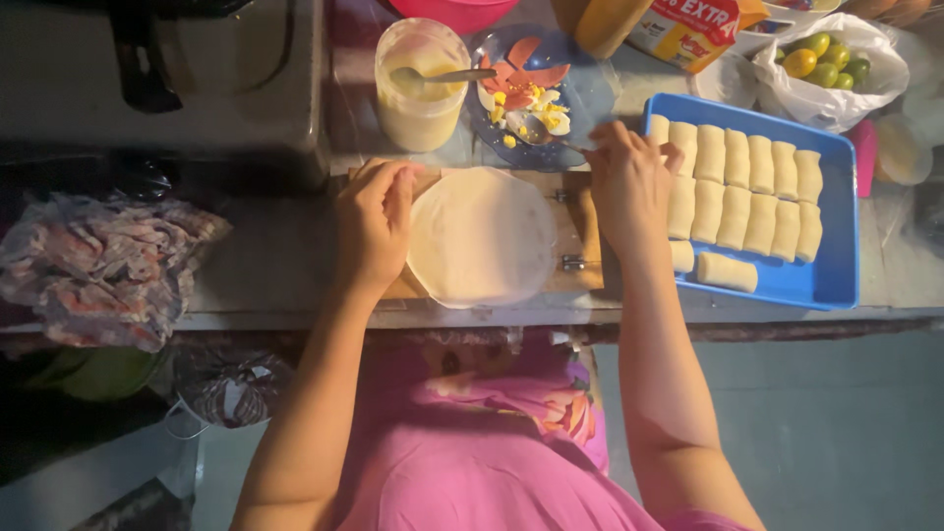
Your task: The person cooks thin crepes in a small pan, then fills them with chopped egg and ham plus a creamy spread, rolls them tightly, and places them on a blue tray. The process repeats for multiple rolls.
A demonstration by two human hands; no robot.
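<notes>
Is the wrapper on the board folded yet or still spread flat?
Spread flat: the round wrapper lies open on the wooden board, no filling on it.

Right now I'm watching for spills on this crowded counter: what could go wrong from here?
1. The round wrapper overhangs the wooden board toward the counter edge; held only by the left hand, it might slip or tear.
2. The right hand holds a spoon in the blue plate; filling could drop on the way over.
3. The tub of yellow sauce stands close by and could be knocked.
</notes>
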